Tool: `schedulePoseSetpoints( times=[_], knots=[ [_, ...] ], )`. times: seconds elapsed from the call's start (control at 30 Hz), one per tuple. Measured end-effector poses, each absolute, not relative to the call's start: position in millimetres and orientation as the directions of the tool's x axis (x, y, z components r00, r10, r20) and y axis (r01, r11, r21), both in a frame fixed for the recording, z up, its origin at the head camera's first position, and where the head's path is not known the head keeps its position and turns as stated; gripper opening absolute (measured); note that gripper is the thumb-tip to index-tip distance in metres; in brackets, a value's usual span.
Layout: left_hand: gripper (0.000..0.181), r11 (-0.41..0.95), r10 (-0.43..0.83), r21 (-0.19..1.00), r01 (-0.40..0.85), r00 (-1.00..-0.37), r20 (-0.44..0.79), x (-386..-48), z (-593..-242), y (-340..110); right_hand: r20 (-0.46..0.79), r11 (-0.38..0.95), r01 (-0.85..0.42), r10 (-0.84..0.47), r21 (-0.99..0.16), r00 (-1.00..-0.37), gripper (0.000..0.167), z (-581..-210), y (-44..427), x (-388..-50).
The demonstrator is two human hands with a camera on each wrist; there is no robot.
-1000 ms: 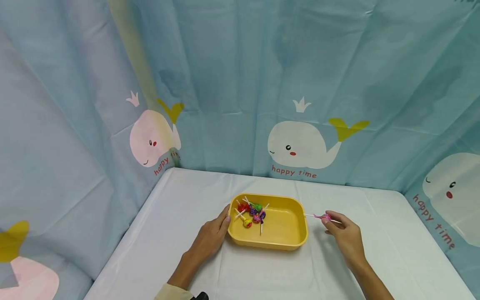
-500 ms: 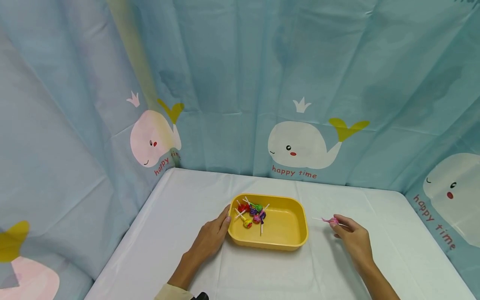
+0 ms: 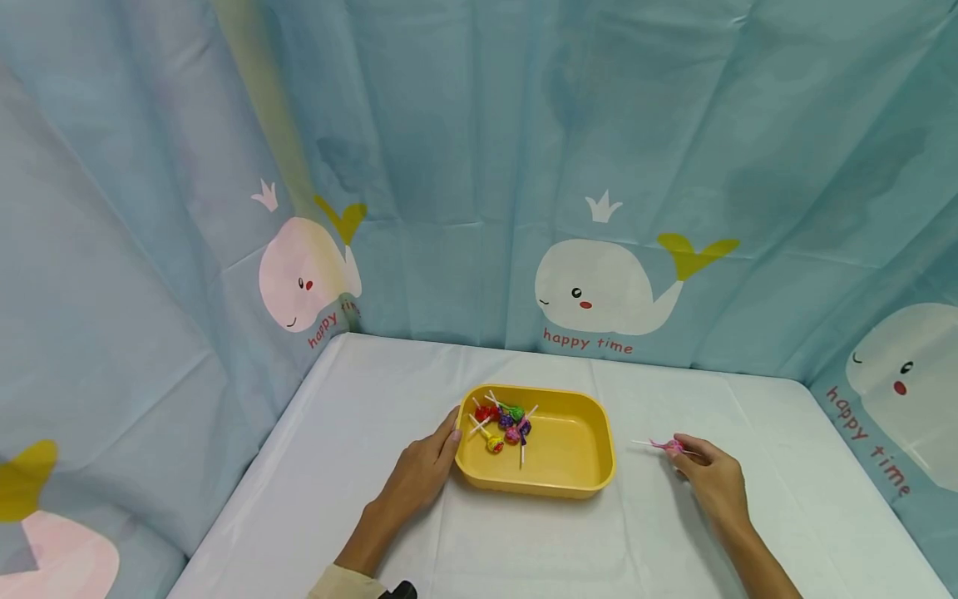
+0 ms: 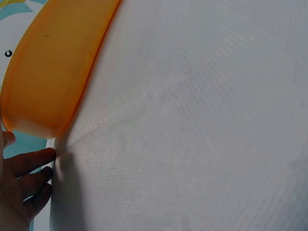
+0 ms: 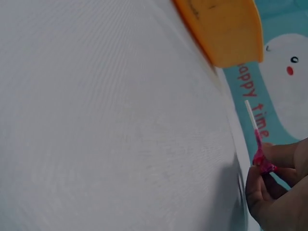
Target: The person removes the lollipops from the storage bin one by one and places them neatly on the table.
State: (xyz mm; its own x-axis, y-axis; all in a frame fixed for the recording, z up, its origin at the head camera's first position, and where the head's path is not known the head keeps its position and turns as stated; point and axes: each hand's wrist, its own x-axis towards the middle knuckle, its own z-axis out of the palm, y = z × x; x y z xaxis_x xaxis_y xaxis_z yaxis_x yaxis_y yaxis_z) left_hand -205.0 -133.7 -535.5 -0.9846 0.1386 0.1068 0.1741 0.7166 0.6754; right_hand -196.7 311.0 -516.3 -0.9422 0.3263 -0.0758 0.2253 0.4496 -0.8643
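In the head view my right hand (image 3: 714, 482) pinches a pink-wrapped lollipop (image 3: 674, 446) by its head, right of the yellow tray (image 3: 572, 445). Its white stick points left, toward the tray but apart from it. The right wrist view shows thumb and fingers on the pink wrapper (image 5: 262, 162). A thin pale sliver shows beside those fingers in the head view; I cannot tell what it is. My left hand (image 3: 421, 472) rests against the tray's left end, its fingers loosely extended in the left wrist view. Several lollipops (image 3: 495, 445) lie together in the tray's left half.
A white cloth (image 3: 524, 545) covers the table under the tray. Behind it and at both sides hangs a blue curtain (image 3: 449, 166) printed with whales. A beige sleeve (image 3: 346, 582) shows at my left forearm.
My right hand has drawn back to the right and slightly nearer with the pink lollipop, so its stick has left the tray's right edge. Left hand and tray stay put.
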Motion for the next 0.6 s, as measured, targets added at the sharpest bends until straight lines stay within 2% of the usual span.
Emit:
schedulePoseSetpoints(
  times=[0.27, 0.6],
  knots=[
    [0.056, 0.714, 0.128, 0.683, 0.157, -0.987, 0.093, -203.6, -533.4, -133.5, -0.082, 0.545, 0.275, 0.351, -0.792, -0.933, 0.046, -521.5, 315.7, -199.1],
    [0.06, 0.712, 0.138, 0.681, 0.171, -0.985, 0.102, -203.5, -534.3, -134.6, -0.065, 0.589, 0.279, 0.358, -0.759, -0.931, 0.046, -524.5, 317.5, -200.2]
  ],
)
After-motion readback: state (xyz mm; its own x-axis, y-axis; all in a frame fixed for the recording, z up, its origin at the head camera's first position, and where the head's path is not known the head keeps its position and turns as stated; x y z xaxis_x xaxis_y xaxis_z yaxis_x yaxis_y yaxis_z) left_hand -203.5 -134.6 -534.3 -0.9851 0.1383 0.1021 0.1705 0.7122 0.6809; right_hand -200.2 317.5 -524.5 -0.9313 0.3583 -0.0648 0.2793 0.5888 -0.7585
